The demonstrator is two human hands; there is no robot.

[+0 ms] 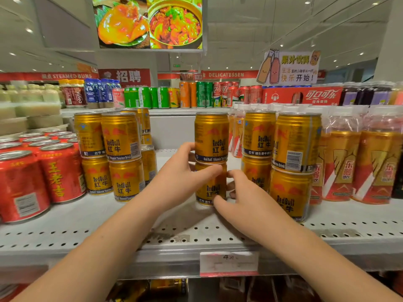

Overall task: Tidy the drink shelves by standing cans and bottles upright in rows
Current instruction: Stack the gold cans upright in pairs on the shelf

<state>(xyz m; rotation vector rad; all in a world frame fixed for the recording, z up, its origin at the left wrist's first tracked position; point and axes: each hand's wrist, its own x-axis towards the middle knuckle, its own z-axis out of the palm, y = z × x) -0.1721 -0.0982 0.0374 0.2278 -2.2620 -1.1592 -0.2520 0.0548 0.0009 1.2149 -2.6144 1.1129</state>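
Cans [211,136] stacked two high on the shelf [196,234] — my left hand [176,182] and right hand [242,199] both curl round the lower can [209,186].

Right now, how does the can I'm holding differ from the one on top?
The lower gold can stands on the shelf, gripped by left hand and right hand; the upper gold can rests on it. Fingers hide part of the lower label; the upper one shows. Both stand upright.
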